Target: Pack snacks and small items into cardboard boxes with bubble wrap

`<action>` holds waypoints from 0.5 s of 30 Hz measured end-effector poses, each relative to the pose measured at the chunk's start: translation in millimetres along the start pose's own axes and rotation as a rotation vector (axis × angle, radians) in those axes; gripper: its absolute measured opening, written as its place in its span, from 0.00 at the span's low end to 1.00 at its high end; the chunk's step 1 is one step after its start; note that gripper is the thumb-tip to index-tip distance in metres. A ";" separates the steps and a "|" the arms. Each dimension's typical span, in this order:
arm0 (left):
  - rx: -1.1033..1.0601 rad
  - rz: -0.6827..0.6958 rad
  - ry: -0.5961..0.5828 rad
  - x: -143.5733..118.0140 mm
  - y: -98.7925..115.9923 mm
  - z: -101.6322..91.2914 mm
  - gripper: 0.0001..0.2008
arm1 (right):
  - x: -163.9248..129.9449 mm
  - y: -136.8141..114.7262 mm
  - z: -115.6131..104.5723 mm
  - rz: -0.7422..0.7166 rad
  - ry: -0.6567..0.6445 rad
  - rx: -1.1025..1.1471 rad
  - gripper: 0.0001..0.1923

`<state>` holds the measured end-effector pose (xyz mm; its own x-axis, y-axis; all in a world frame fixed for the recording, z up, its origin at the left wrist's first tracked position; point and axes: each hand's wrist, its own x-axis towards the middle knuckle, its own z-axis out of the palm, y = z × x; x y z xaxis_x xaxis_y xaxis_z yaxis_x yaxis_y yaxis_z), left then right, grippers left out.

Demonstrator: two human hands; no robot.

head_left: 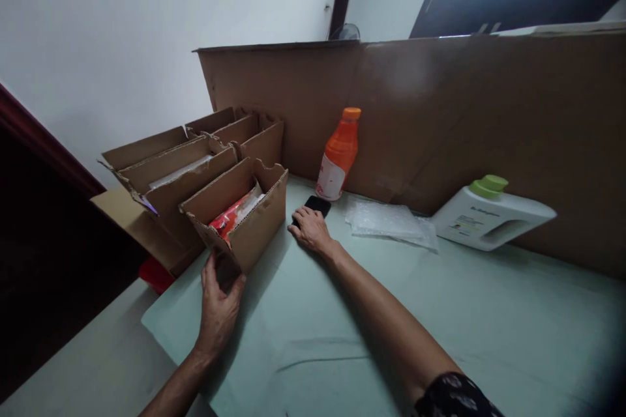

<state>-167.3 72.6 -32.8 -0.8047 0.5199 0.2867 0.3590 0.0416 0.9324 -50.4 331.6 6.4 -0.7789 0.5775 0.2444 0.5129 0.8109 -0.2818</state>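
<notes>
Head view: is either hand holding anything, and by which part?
The left hand grips the open brown cardboard box at its near corner. The right hand rests on a small black flat object; no clear grip.

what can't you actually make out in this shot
Head view:
- Small black object: near end hidden under right hand.
- Nearest open brown cardboard box: its wall hides most of the red packet.
- White jug with green cap: label print too small.
- Left hand: fingertips hidden against box corner.

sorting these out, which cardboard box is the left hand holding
The nearest cardboard box, with red packets inside; the left hand grips its front corner. The other boxes behind stand untouched.
</notes>
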 end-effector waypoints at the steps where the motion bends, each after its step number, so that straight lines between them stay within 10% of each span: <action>1: -0.007 -0.005 -0.006 0.8 1.7 3.2 0.38 | -7.5 0.8 0.1 -0.018 -0.001 -0.015 0.13; 15: 0.000 -0.070 0.075 68.8 38.5 135.2 0.38 | -67.6 3.1 7.3 0.013 0.253 -0.044 0.17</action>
<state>-144.8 225.3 -7.0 -0.8609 0.4507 0.2361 0.3002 0.0753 0.9509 1.2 294.4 -17.8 -0.6600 0.5888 0.4665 0.5418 0.8033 -0.2473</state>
